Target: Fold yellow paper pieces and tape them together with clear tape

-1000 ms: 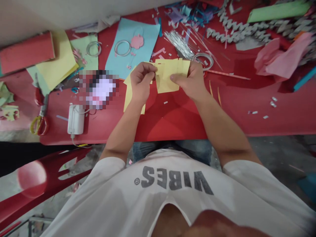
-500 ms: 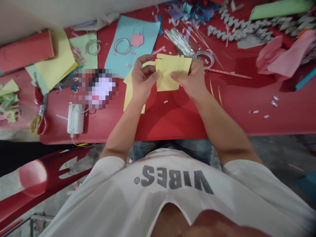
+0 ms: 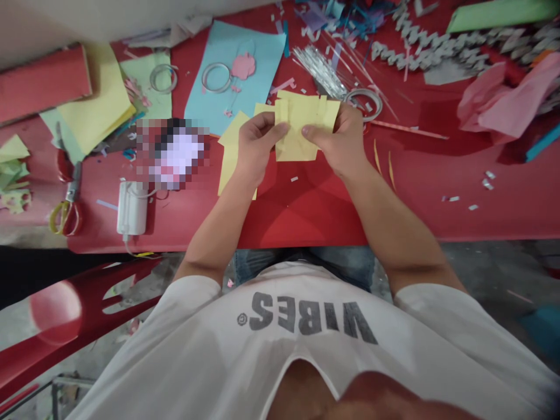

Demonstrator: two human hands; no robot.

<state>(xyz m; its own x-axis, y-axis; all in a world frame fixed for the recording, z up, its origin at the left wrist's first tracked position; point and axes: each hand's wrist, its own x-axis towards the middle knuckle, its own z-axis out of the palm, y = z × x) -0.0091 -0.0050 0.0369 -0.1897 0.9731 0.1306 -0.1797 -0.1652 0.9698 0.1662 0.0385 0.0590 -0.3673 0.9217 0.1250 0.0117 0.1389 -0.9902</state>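
The left hand pinches the left side of pale-yellow, roughly rectangular layered paper, thumb on its face; the right hand grips the right side, thumb laid across the front; the paper is thus held between both hands, over the glossy red table (how many layers, I cannot tell); another pale-yellow paper piece lies beside the left wrist; beyond it rests a light-blue rectangular sheet, bearing a pink flower-shaped cutout and a silvery ring.
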